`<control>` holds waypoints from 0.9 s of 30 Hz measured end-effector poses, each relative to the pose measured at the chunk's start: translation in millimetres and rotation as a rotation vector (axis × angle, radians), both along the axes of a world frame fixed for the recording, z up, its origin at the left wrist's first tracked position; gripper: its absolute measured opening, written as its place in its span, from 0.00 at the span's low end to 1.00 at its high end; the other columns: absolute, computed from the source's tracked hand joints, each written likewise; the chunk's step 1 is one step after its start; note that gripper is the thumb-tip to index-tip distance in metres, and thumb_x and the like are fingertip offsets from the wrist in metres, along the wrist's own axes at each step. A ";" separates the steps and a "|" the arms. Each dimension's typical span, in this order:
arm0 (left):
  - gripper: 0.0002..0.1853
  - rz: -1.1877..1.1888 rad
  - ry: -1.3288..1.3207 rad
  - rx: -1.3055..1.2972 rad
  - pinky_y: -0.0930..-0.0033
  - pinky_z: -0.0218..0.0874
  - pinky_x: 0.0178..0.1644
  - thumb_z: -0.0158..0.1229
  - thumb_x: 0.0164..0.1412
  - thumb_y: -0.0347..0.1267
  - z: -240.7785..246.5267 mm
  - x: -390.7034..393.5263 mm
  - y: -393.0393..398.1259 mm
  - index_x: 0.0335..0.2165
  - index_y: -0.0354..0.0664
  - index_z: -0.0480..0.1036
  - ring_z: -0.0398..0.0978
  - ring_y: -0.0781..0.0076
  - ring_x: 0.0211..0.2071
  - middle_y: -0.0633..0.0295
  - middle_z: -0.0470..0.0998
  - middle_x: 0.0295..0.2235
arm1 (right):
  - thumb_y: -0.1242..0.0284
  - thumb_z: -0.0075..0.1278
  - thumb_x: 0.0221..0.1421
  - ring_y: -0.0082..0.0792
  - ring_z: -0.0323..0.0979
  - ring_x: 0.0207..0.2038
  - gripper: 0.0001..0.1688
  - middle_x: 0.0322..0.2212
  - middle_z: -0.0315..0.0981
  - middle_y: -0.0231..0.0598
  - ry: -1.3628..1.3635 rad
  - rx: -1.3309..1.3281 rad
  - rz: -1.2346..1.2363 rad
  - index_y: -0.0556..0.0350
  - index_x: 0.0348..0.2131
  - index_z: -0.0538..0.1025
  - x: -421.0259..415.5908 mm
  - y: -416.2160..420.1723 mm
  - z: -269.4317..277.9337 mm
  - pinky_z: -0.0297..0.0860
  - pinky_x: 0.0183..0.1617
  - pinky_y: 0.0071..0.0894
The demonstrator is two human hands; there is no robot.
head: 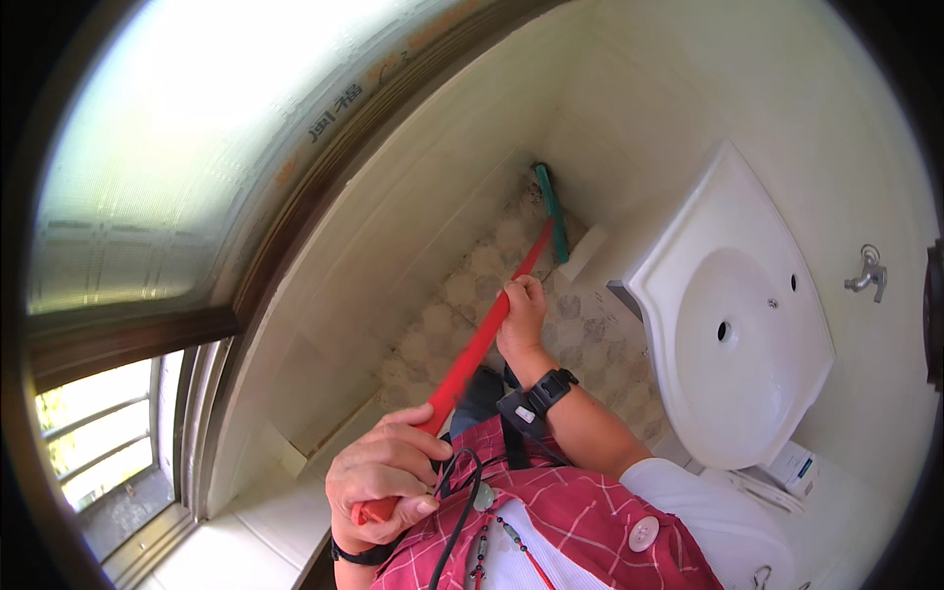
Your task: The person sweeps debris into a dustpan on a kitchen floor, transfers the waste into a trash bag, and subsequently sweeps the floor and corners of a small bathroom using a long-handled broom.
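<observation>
A long red pole [472, 358] runs from the person's waist down towards the floor corner. My left hand [376, 472] is closed round its upper end, at the lower left of the view. Farther down the pole, my right hand [522, 313] grips it near the middle of the view. At the pole's far end is a narrow green head [551, 214], which lies across the corner by the wall. Whether its underside has bristles or a blade cannot be seen. The patterned floor [461, 295] shows dark stains near that head.
A white washbasin [708, 413] juts out on the right, below a wall tap [870, 276]. A window with a dark frame [133, 335] fills the left. A white box [793, 468] sits beneath the basin. Walls bound the corner closely.
</observation>
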State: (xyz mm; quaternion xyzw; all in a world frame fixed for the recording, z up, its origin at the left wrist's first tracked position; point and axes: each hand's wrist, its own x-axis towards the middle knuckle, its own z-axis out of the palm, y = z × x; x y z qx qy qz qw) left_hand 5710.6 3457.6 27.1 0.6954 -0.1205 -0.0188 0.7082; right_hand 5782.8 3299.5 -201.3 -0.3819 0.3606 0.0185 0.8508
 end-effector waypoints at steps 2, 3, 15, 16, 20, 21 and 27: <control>0.08 -0.019 0.034 -0.034 0.43 0.57 0.51 0.64 0.42 0.27 -9.2 30.4 7.4 0.17 0.41 0.70 0.76 0.57 0.30 0.61 0.73 0.19 | 0.79 0.45 0.50 0.24 0.64 0.23 0.04 0.20 0.64 0.31 0.022 0.030 -0.092 0.51 0.27 0.65 20.2 13.4 -15.7 0.62 0.26 0.23; 0.09 -0.039 0.047 -0.038 0.42 0.56 0.52 0.64 0.42 0.29 -17.7 43.7 9.8 0.17 0.40 0.70 0.75 0.58 0.28 0.61 0.72 0.18 | 0.79 0.45 0.51 0.24 0.64 0.23 0.04 0.20 0.64 0.31 0.023 0.050 -0.135 0.51 0.27 0.65 27.9 20.4 -24.4 0.62 0.26 0.23; 0.13 -0.406 0.067 -0.206 0.49 0.55 0.55 0.59 0.49 0.32 -21.7 257.0 -28.3 0.19 0.44 0.62 0.67 0.70 0.23 0.64 0.65 0.16 | 0.74 0.44 0.49 0.28 0.61 0.16 0.07 0.22 0.62 0.35 0.040 0.089 -0.526 0.54 0.31 0.63 150.6 -0.1 -35.3 0.58 0.15 0.27; 0.12 -0.435 0.068 -0.214 0.50 0.56 0.54 0.58 0.50 0.32 -23.5 274.1 -37.2 0.19 0.44 0.62 0.67 0.70 0.24 0.65 0.64 0.16 | 0.74 0.44 0.49 0.28 0.61 0.16 0.08 0.22 0.63 0.35 0.052 0.094 -0.568 0.53 0.32 0.64 160.7 -7.7 -35.8 0.58 0.15 0.28; 0.11 -0.583 0.060 -0.195 0.53 0.59 0.52 0.55 0.52 0.30 -16.4 332.9 -80.7 0.19 0.45 0.62 0.65 0.73 0.22 0.68 0.62 0.15 | 0.72 0.45 0.48 0.27 0.60 0.17 0.09 0.23 0.63 0.34 0.162 0.110 -0.648 0.53 0.32 0.64 197.9 -37.5 -23.9 0.58 0.16 0.30; 0.11 -0.631 0.058 -0.195 0.53 0.60 0.51 0.55 0.52 0.30 -15.7 341.4 -90.8 0.18 0.45 0.62 0.65 0.73 0.22 0.68 0.61 0.14 | 0.72 0.45 0.47 0.27 0.60 0.18 0.09 0.23 0.63 0.35 0.199 0.100 -0.659 0.53 0.32 0.64 201.3 -45.9 -23.2 0.58 0.16 0.30; 0.09 -0.680 0.109 -0.149 0.50 0.58 0.55 0.54 0.51 0.32 -15.7 388.8 -123.2 0.20 0.47 0.61 0.62 0.74 0.21 0.69 0.60 0.15 | 0.71 0.45 0.47 0.29 0.61 0.19 0.10 0.24 0.63 0.36 0.199 0.087 -0.703 0.54 0.31 0.65 231.9 -70.5 -27.2 0.58 0.17 0.30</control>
